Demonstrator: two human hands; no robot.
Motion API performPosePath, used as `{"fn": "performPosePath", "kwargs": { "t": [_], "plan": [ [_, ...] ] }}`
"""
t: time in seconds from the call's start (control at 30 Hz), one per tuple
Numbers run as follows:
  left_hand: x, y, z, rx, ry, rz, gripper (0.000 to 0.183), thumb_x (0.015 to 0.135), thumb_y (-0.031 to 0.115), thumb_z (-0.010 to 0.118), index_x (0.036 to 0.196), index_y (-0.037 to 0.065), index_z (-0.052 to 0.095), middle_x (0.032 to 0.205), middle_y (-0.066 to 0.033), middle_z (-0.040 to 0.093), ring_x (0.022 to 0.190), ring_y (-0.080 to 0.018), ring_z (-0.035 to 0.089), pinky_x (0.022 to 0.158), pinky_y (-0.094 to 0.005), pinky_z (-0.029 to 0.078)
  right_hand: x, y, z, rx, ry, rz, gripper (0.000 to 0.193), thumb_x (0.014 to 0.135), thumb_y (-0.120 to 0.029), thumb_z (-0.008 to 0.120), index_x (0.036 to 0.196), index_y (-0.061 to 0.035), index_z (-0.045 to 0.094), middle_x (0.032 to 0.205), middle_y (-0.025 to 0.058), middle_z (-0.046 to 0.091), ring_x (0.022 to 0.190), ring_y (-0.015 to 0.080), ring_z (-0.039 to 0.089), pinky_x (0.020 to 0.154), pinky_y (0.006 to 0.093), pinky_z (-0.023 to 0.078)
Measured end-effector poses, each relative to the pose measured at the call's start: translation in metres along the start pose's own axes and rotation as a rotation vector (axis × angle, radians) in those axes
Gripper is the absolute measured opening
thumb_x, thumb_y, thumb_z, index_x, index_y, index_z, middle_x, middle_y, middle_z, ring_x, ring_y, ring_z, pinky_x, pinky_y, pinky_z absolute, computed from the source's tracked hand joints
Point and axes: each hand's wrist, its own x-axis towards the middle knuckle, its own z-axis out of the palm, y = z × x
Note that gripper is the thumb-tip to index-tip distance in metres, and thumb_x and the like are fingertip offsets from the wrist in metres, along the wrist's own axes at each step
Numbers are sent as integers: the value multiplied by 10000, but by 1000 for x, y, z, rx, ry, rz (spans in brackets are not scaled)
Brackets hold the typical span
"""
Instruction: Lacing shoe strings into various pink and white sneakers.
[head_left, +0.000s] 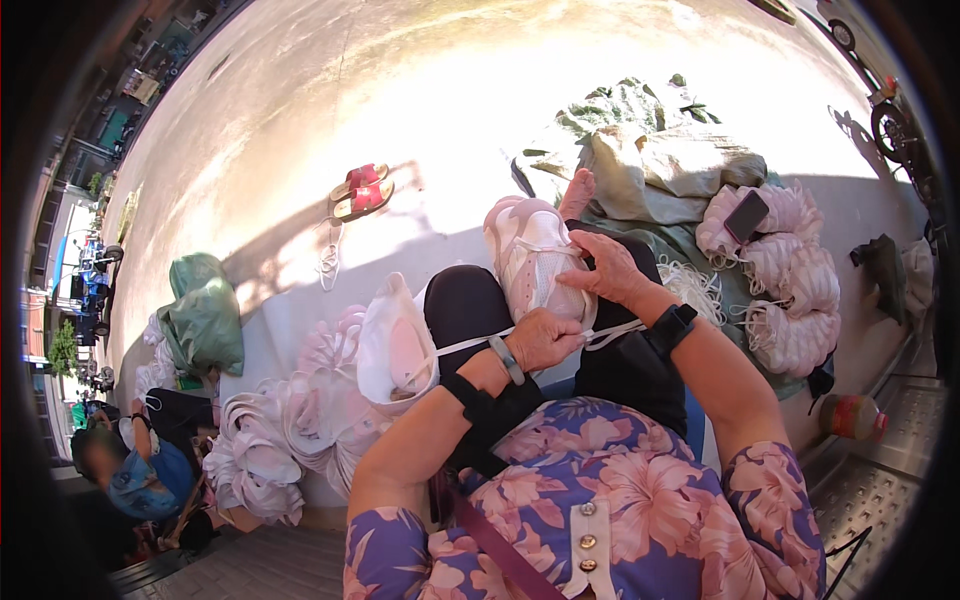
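Observation:
A pale pink and white sneaker upper (pixel 530 262) rests over my lap, toe end pointing away from me. My left hand (pixel 545 340) is closed at its near end, fingers pinched on a white shoelace (pixel 618 330) that shows on both sides of the fist. The fingertips themselves are partly hidden. Over the upper's right side curls my right hand (pixel 608 268), thumb and fingers gripping its edge. Another white upper (pixel 398 345) stands beside my left knee. A bundle of white laces (pixel 693 292) lies right of my right leg.
Stacked uppers (pixel 255 455) lie at left, and tied bundles of uppers (pixel 795 290) at right carry a phone (pixel 746 215). Red sandals (pixel 362 192) and a green bag (pixel 203 315) are on the ground. A bottle (pixel 850 416) lies at right. Another person (pixel 150 470) sits at far left.

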Motion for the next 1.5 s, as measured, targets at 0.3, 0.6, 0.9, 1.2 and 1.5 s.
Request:
{"fn": "performPosePath", "kwargs": {
  "t": [0.3, 0.6, 0.9, 1.2, 1.5],
  "plan": [
    [-4, 18, -1, -73, -92, -52, 165, 812, 123, 554, 716, -11, 563, 564, -101, 473, 517, -178, 469, 533, -295, 391, 15, -10, -12, 34, 34, -133, 597, 685, -463, 690, 1042, -4, 554, 862, 123, 577, 762, 254, 560, 697, 333, 456],
    [14, 88, 0, -246, -105, 57, 200, 823, 111, 534, 662, 14, 467, 538, -117, 422, 471, -257, 432, 476, -326, 350, 75, -10, -19, -32, -236, 140, 513, 676, -546, 668, 702, -36, 626, 711, 125, 626, 736, 260, 619, 663, 370, 447],
    [9, 103, -5, -407, -213, 38, 195, 863, 117, 536, 722, -16, 516, 562, -88, 442, 484, -136, 409, 484, -279, 351, 74, -12, -15, -37, -196, 239, 479, 619, -495, 696, 760, -40, 651, 779, 130, 651, 806, 265, 625, 731, 350, 460],
    [-24, 129, 6, -414, -469, 180, 126, 858, 63, 562, 923, -37, 602, 770, -131, 618, 666, -237, 601, 613, -263, 460, 70, -19, -14, -58, -200, 314, 467, 622, -474, 677, 798, -43, 653, 859, 140, 659, 868, 281, 624, 777, 360, 459],
    [-44, 139, 9, -415, -380, 208, 132, 848, 83, 552, 789, -36, 556, 655, -142, 540, 567, -237, 553, 521, -299, 399, 64, -13, 1, -94, -43, 290, 421, 607, -463, 708, 648, -58, 598, 724, 116, 632, 785, 253, 612, 695, 362, 451]
  ]
}}
